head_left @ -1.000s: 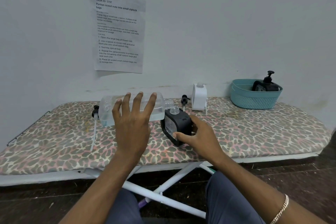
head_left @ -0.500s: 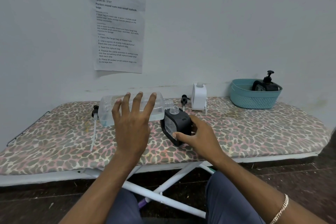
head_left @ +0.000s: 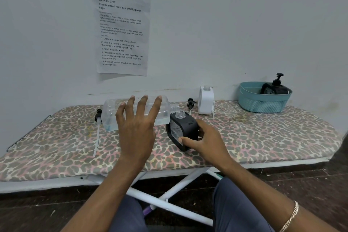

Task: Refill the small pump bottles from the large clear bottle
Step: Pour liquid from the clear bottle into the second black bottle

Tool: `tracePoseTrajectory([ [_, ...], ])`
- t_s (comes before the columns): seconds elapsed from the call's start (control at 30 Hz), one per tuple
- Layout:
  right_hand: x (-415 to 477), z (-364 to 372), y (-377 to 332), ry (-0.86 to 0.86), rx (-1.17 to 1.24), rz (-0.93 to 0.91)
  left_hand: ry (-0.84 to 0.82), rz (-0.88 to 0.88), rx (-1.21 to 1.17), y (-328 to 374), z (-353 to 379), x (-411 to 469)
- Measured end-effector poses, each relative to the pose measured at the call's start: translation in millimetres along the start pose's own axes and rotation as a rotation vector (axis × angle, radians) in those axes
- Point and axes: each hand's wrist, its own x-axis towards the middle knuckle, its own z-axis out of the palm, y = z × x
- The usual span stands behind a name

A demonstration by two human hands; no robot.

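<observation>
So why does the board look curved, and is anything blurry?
Head view: the wide lens bows the ironing board; light is soft and even, with little glare on the clear bottle; the left hand looks sharp, and the wall sheet's smaller print is soft.

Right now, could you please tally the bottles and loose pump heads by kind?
Large clear bottle: 1
Black pump bottles: 2 (held one, one in the basket)
White pump bottle: 1
Loose pump heads: 2 (left, back)
Total: 6
</observation>
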Motion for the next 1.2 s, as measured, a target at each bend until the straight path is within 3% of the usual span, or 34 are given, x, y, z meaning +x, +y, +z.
tracePoseTrajectory([
  [1.2,0.0,0.0,0.8,0.006,0.026,0.01,0.022,0.009,-0.001,0.0,-0.4,0.3],
])
